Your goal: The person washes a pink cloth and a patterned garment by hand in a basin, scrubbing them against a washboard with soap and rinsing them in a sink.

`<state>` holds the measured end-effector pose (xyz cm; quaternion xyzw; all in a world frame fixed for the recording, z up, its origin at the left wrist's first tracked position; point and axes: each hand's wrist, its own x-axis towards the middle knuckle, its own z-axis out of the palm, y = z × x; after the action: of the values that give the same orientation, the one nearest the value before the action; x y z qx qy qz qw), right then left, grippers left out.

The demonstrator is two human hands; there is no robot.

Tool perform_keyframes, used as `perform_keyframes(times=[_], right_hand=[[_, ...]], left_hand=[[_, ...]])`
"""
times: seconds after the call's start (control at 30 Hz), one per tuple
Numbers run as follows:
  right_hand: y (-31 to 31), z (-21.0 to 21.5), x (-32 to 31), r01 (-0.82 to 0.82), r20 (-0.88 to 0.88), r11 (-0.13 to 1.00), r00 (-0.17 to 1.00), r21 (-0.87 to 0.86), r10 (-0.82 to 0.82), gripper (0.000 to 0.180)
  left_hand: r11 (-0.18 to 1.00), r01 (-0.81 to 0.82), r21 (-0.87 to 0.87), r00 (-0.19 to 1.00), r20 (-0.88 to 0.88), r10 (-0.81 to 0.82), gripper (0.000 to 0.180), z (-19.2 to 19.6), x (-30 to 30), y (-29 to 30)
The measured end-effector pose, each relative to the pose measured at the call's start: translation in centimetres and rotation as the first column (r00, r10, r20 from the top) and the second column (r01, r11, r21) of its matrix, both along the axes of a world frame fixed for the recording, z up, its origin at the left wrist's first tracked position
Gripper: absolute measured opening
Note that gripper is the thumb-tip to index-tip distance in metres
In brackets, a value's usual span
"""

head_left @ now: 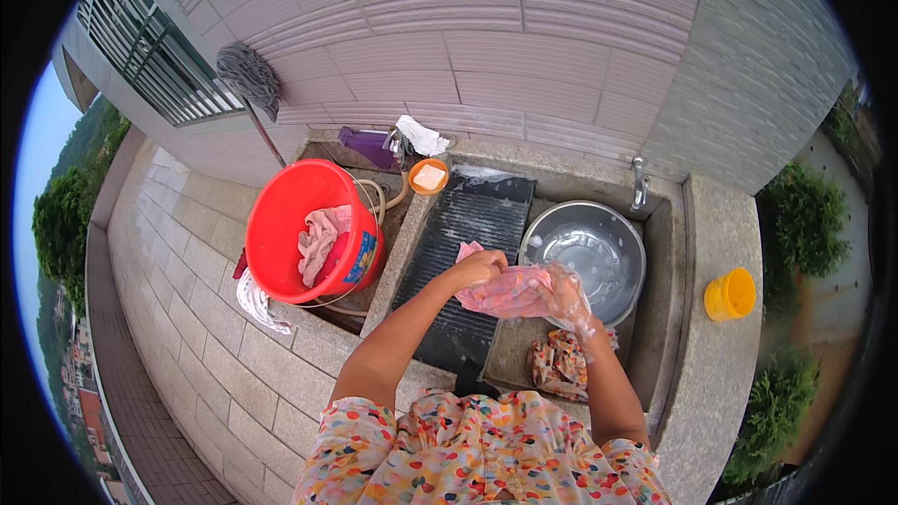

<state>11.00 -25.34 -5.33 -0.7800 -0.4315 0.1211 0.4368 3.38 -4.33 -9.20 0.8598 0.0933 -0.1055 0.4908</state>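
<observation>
Patterned shirt (477, 454) at near edge. Left hand (481, 267) has fingers clamped on pink cloth (500, 294); soapy right hand (565, 297) grips its right end. Cloth is over washboard's (475, 229) right side, near metal basin (625, 236).

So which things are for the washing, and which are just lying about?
Likely for the washing:
pink cloth, gripped by the left hand and soapy right hand
ridged black washboard
metal basin
soap
patterned cloth
red bucket

Probably just lying about:
grey mop
yellow tub
</observation>
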Motion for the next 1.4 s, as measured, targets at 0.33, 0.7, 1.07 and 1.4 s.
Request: perform_keyframes(times=[0.33, 0.7, 1.07, 1.4], right_hand=[[-2.7, -1.2, -0.3, -0.164, -0.295, 0.898, 0.907, 0.409, 0.300, 0.020], [-5.1, -3.3, -1.0, 0.000, -0.645, 0.865, 0.666, 0.502, 0.375, 0.027], [-5.5, -4.9, -0.8, 0.297, -0.774, 0.793, 0.551, 0.531, 0.312, 0.020], [-4.1, -3.3, -0.2, 0.396, -0.836, 0.768, 0.448, 0.504, 0.317, 0.024]], left_hand=[[0.914, 0.118, 0.389, 0.989, -0.127, -0.073, 0.039, -5.5, -3.0, 0.6], [0.938, -0.162, 0.307, 0.970, -0.125, 0.209, 0.025, -6.1, -4.2, 0.7], [0.907, -0.401, -0.131, 0.912, -0.152, 0.382, 0.011, -4.6, -5.5, 3.8], [0.570, -0.625, -0.534, 0.634, 0.080, 0.770, 0.013, 2.4, -4.7, 5.2]])
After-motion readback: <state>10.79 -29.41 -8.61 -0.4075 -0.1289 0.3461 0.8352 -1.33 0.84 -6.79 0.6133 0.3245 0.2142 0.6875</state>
